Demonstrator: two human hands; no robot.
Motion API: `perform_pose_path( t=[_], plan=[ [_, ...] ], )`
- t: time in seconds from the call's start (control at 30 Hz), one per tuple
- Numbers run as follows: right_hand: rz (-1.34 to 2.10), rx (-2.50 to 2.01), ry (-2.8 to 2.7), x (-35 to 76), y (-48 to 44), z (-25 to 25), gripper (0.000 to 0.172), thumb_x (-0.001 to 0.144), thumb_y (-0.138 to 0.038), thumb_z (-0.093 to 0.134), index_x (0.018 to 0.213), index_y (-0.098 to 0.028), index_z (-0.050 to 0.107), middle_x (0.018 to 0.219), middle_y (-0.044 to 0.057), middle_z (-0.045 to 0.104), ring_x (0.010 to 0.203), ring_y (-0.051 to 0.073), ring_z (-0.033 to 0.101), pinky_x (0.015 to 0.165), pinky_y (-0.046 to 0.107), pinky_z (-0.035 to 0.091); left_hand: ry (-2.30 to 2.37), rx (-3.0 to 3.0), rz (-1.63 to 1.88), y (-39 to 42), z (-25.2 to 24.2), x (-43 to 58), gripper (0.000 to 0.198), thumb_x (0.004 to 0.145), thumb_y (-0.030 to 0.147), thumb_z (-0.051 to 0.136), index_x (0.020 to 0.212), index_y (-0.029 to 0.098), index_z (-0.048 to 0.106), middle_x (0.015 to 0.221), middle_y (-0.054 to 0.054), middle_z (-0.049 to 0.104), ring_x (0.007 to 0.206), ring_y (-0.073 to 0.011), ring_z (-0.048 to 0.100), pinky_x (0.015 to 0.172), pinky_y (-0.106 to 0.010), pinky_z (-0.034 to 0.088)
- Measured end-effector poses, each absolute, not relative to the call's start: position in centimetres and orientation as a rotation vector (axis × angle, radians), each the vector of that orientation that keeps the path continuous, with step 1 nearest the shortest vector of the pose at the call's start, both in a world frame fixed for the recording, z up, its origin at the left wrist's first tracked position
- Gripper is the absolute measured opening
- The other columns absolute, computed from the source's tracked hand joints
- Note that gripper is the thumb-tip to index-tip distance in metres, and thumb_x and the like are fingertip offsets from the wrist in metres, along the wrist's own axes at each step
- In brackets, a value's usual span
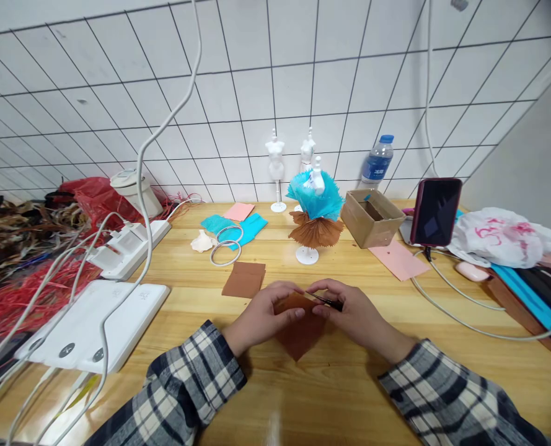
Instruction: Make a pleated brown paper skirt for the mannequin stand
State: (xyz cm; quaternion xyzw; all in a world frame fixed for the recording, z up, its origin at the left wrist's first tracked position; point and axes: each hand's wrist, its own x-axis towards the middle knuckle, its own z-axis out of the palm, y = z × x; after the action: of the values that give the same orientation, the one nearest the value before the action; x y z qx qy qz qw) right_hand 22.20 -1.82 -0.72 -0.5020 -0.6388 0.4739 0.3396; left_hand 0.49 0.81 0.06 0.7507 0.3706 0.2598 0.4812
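Observation:
Between my hands is a square of brown crepe-like paper (298,339), one corner pointing toward me. My left hand (270,314) pinches its left side and upper edge between thumb and fingers. In my right hand (349,308) is a small dark-handled tool (330,302), its thin tip meeting the paper's top edge; its exact kind is partly hidden by the fingers. More brown paper squares (244,280) lie just beyond my left hand. Behind my hands stands a small white dress form (317,179) wearing a pleated blue ruffle (328,201) above a brown one (316,230).
Two bare white dress forms (276,167) stand by the tiled wall. Metal rings (225,254) and blue paper (253,228) lie at centre left. A cardboard box (372,220), bottle (377,162) and phone (436,212) are at right. White cables (145,204) cross the left, near a power strip (126,251).

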Motion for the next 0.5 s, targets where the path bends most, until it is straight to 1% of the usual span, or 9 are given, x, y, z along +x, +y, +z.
perform_pose_path(
  t=[0.07, 0.13, 0.17, 0.23, 0.3, 0.33, 0.37, 0.4, 0.5],
  plan=[
    [1.229, -1.303, -1.59, 22.3, -1.7, -0.8, 0.028, 0.079, -0.03, 0.065, 0.106, -0.025, 0.063, 0.084, 0.001, 0.069, 0.086, 0.021, 0.065, 0.081, 0.036, 0.048, 0.878, 1.65, 0.576, 0.7, -0.3, 0.7, 0.037, 0.084, 0.045, 0.062, 0.098, 0.013, 0.07, 0.1, -0.011, 0.072, 0.096, -0.0259, 0.065, 0.086, -0.038, 0.051],
    [1.248, -1.286, -1.443, 22.2, -1.5, -1.0, 0.033, 0.076, -0.032, 0.069, 0.107, -0.023, 0.063, 0.1, 0.004, 0.069, 0.098, 0.021, 0.063, 0.087, 0.035, 0.047, 0.893, 1.505, 0.613, 0.7, -0.8, 0.9, 0.037, 0.084, 0.046, 0.062, 0.096, 0.012, 0.07, 0.094, -0.01, 0.074, 0.087, -0.024, 0.067, 0.08, -0.035, 0.052],
    [1.297, -1.267, -1.369, 22.2, -1.4, -1.1, 0.036, 0.074, -0.034, 0.071, 0.107, -0.022, 0.063, 0.104, 0.005, 0.069, 0.099, 0.021, 0.063, 0.085, 0.033, 0.048, 0.9, 1.453, 0.657, 0.8, -1.0, 1.0, 0.037, 0.083, 0.046, 0.063, 0.096, 0.012, 0.07, 0.095, -0.009, 0.074, 0.088, -0.0239, 0.067, 0.08, -0.035, 0.052],
    [1.476, -1.253, -1.224, 21.9, -1.3, -1.3, 0.039, 0.074, -0.041, 0.072, 0.105, -0.019, 0.063, 0.094, 0.005, 0.069, 0.079, 0.016, 0.063, 0.066, 0.027, 0.049, 0.901, 1.37, 0.726, 1.0, -1.3, 1.1, 0.038, 0.082, 0.047, 0.064, 0.098, 0.013, 0.07, 0.098, -0.009, 0.074, 0.092, -0.0247, 0.067, 0.082, -0.035, 0.052],
    [1.665, -1.259, -1.079, 21.6, -1.4, -1.5, 0.039, 0.075, -0.047, 0.07, 0.1, -0.018, 0.064, 0.074, 0.0, 0.064, 0.051, 0.008, 0.05, 0.044, 0.02, 0.036, 0.879, 1.31, 0.744, 1.1, -1.4, 1.1, 0.04, 0.082, 0.047, 0.064, 0.103, 0.013, 0.069, 0.101, -0.009, 0.074, 0.096, -0.0255, 0.066, 0.084, -0.037, 0.053],
    [1.718, -1.256, -1.015, 21.4, -1.5, -1.6, 0.039, 0.075, -0.047, 0.071, 0.099, -0.017, 0.063, 0.069, -0.002, 0.061, 0.045, 0.006, 0.043, 0.041, 0.019, 0.03, 0.872, 1.292, 0.743, 1.2, -1.5, 1.2, 0.041, 0.082, 0.047, 0.064, 0.104, 0.013, 0.069, 0.101, -0.01, 0.074, 0.096, -0.0256, 0.066, 0.085, -0.037, 0.053],
    [1.733, -1.243, -0.97, 21.2, -1.5, -1.6, 0.038, 0.073, -0.045, 0.073, 0.097, -0.017, 0.063, 0.068, -0.003, 0.06, 0.045, 0.005, 0.042, 0.041, 0.018, 0.029, 0.866, 1.284, 0.737, 1.2, -1.5, 1.2, 0.042, 0.082, 0.047, 0.064, 0.106, 0.013, 0.069, 0.102, -0.01, 0.074, 0.096, -0.0255, 0.066, 0.085, -0.038, 0.053],
    [1.72, -1.212, -0.951, 21.1, -1.5, -1.7, 0.037, 0.071, -0.042, 0.075, 0.096, -0.017, 0.064, 0.071, -0.002, 0.062, 0.049, 0.006, 0.046, 0.044, 0.019, 0.033, 0.863, 1.287, 0.73, 1.2, -1.5, 1.2, 0.042, 0.083, 0.046, 0.064, 0.107, 0.013, 0.069, 0.102, -0.01, 0.074, 0.096, -0.0254, 0.067, 0.085, -0.038, 0.053],
    [1.637, -1.117, -0.965, 21.0, -1.3, -1.8, 0.037, 0.068, -0.034, 0.079, 0.097, -0.016, 0.065, 0.085, 0.003, 0.067, 0.077, 0.014, 0.06, 0.067, 0.024, 0.047, 0.884, 1.347, 0.727, 1.1, -1.4, 1.3, 0.04, 0.082, 0.044, 0.066, 0.107, 0.013, 0.068, 0.104, -0.01, 0.073, 0.097, -0.0254, 0.067, 0.088, -0.039, 0.052]
  ],
)
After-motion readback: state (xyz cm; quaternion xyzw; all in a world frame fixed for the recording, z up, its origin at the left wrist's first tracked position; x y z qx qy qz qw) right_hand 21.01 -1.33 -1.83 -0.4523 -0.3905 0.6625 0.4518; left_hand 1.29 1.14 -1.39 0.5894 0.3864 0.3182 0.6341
